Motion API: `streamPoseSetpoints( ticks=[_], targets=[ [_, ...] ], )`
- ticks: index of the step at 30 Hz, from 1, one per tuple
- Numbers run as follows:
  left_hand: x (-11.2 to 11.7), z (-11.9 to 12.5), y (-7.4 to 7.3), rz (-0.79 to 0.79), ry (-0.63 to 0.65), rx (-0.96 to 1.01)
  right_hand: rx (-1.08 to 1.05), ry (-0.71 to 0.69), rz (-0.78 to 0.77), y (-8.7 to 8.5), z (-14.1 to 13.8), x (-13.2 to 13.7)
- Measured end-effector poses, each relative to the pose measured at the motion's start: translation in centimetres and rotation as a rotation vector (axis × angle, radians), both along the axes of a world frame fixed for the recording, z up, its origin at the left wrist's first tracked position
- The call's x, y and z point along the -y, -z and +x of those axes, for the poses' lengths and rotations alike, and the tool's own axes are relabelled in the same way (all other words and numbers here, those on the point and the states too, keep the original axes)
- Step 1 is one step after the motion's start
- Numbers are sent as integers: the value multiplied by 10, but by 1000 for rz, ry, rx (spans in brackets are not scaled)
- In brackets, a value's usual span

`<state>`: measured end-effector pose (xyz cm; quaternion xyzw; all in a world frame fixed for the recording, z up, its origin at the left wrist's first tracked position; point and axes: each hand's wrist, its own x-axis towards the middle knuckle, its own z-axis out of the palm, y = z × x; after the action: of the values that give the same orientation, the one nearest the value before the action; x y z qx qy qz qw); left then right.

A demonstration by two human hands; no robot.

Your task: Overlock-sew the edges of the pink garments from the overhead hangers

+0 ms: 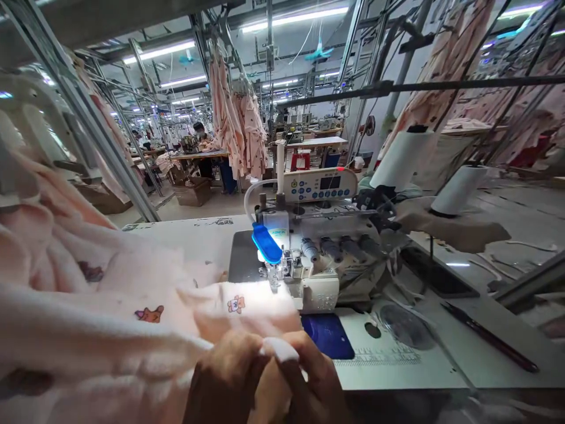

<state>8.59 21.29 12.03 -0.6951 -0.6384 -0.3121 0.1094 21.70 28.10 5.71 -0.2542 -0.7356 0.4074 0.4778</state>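
The sewing machine [309,265] stands at the middle of the worktop [419,365], with a control panel [320,184] behind it and two thread cones [459,188] behind it to the right. The fabric [110,294] lies heaped over the left of the worktop and reaches under the machine's needle, while a slim tool [489,337] lies well apart on the right. At the near edge, in front of the machine, the left hand [225,377] and right hand [309,383] touch side by side, fingers closed on the fabric's edge; hanging garments [238,123] are far behind.
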Motion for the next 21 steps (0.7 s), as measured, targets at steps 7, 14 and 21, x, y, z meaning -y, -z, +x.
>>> streamPoseSetpoints(
  ticks=[7, 14, 21],
  targets=[
    [-40, -2, -21, -30, -71, -11, -100, -111, -539, -24, 6, -21],
    [-76, -19, -33, -482, -181, -106, -94, -55, -590, -5, -5, -37],
    [-62, -16, -39, -636, -194, -173, 16, -106, -501, -17, 9, -20]
  ],
)
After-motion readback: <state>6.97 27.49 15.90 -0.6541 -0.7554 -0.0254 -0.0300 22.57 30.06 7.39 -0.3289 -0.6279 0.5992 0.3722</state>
